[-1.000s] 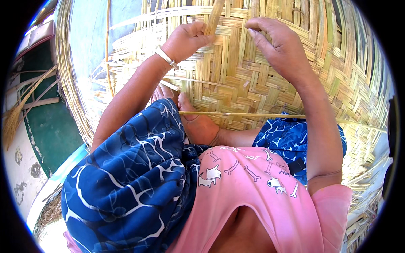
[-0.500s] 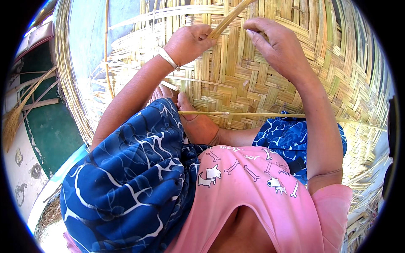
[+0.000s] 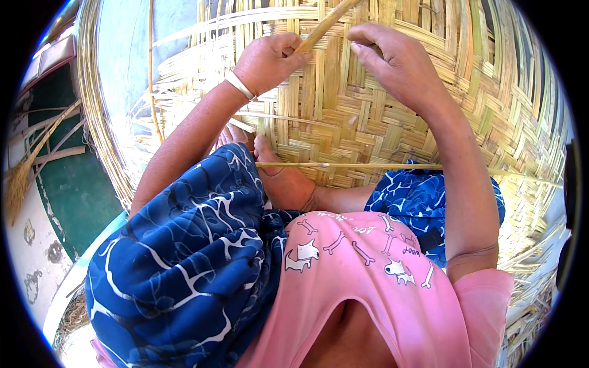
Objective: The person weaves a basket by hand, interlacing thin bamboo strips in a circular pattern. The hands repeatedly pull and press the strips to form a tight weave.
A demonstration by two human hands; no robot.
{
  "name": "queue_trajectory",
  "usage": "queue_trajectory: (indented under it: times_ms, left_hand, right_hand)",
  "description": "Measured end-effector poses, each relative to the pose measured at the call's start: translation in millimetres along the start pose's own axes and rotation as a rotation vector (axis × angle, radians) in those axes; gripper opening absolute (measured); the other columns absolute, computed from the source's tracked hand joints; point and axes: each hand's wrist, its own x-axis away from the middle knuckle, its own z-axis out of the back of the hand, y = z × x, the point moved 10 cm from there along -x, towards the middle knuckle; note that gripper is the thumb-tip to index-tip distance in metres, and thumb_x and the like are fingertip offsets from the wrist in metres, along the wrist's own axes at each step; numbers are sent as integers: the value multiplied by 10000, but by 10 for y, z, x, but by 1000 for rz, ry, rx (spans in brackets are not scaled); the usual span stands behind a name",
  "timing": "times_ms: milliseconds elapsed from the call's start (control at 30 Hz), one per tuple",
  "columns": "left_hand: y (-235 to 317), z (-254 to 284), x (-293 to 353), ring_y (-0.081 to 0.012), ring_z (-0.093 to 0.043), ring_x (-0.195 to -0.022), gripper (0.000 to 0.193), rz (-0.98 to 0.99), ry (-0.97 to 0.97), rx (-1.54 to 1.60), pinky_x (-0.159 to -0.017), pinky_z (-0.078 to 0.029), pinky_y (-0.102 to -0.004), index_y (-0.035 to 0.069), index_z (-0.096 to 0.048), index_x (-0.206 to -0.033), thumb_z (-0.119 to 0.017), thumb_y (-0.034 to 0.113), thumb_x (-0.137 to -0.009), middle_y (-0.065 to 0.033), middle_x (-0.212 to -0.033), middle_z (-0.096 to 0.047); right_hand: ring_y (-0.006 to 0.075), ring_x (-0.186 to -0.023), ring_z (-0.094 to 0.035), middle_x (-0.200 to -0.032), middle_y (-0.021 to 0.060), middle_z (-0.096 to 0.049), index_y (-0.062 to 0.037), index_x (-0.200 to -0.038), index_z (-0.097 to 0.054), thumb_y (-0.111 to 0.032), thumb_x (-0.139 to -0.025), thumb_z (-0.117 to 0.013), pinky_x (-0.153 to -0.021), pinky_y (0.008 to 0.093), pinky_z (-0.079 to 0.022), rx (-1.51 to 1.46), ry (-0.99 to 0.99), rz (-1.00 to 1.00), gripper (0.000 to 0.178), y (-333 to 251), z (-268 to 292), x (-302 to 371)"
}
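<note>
Between the thumb and curled fingers of my left hand (image 3: 267,64) is a flat tan bamboo strip (image 3: 328,26), slanting up and right past the top edge of the view. A white bangle sits on that wrist. My right hand (image 3: 396,64) hovers to the right of the strip, apart from it, its fingers bent and thumb close to the forefinger. Anything pinched there is too small to make out. Beneath both hands spreads a woven bamboo mat (image 3: 374,132) in a diagonal pattern, with loose strip ends at its left side.
A thin bamboo rod (image 3: 343,165) lies crosswise in front of my body, over my bare foot (image 3: 288,187). Long bundled strips (image 3: 92,92) curve along the left. Farther left are a straw broom (image 3: 21,181) and a green panel (image 3: 80,190). Loose strips lie at right.
The view has shifted slightly. Both hands and the bamboo strip appear a little farther left, with the left hand's grip unchanged and the right hand still bent.
</note>
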Motion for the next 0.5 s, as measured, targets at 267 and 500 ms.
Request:
queue_trajectory:
  times_ms: [267,500]
  left_hand:
    - [13,34,-8,-282,-609,-634,324,17,32,-43,-594,-477,-373,55,-629,-827,-660,377,-812,-113,-697,-628]
    - [0,9,-22,-278,-580,-590,326,-1,38,-27,-553,-450,-383,50,-601,-788,-657,369,-817,-114,-644,-586]
  right_hand:
    - [354,-831,-612,-900,177,-644,-31,-987,-639,-218,-875,-532,-742,435,-477,-26,-14,-36,242,24,-17,-5]
    - [270,-855,-626,-950,155,-652,-20,-1067,-613,-183,-881,-548,-763,351,-482,22,-66,-67,255,50,-40,-7]
